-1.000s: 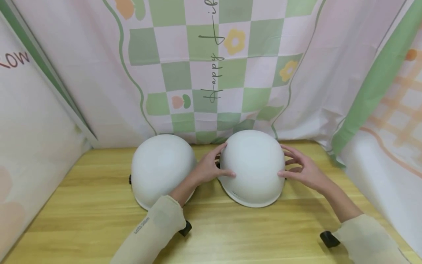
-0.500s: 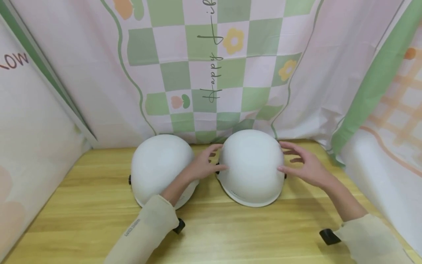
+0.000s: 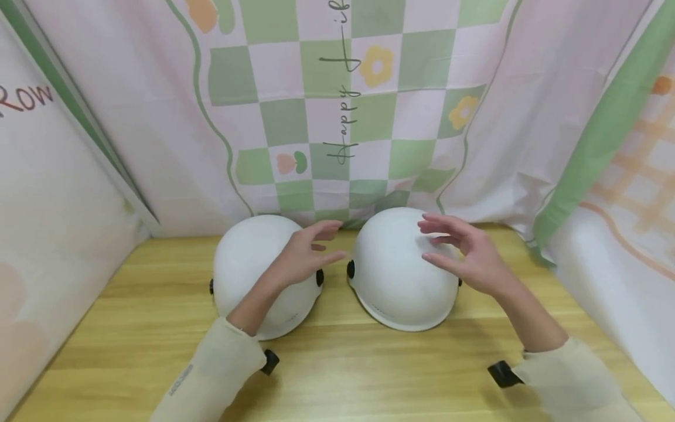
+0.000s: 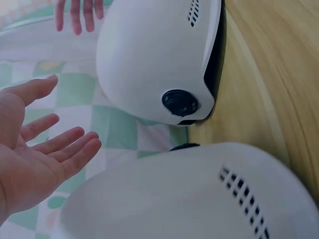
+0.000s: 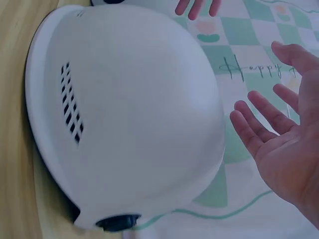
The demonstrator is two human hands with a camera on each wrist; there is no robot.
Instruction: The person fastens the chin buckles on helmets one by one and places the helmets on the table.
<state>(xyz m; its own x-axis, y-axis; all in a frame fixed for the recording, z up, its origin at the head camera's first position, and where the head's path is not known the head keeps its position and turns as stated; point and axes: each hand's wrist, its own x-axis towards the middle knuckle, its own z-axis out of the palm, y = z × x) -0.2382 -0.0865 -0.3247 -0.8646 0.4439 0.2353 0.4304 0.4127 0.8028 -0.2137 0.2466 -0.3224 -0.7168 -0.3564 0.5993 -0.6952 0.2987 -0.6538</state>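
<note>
Two white helmets rest dome-up side by side on the wooden table, a narrow gap between them. Over the inner side of the left helmet (image 3: 248, 252) hovers my left hand (image 3: 303, 258), fingers spread and holding nothing. My right hand (image 3: 471, 255) is raised above the right side of the right helmet (image 3: 395, 275), its fingers loosely bent and apart from the shell. A round black side knob (image 4: 180, 102) and small vent holes show on the right helmet in the left wrist view. In the right wrist view, a gap separates the fingers (image 5: 249, 130) from the dome.
Behind the helmets hangs a checked green and white curtain (image 3: 327, 117), its lower edge meeting the back of the table (image 3: 358, 375). Printed cloth (image 3: 53, 176) closes the left side, and more cloth with a green band (image 3: 596, 135) hangs at the right.
Both hands have come off the right helmet. The left hand moved left over the left helmet, and the right hand lifted above the shell. Both helmets stay in place.
</note>
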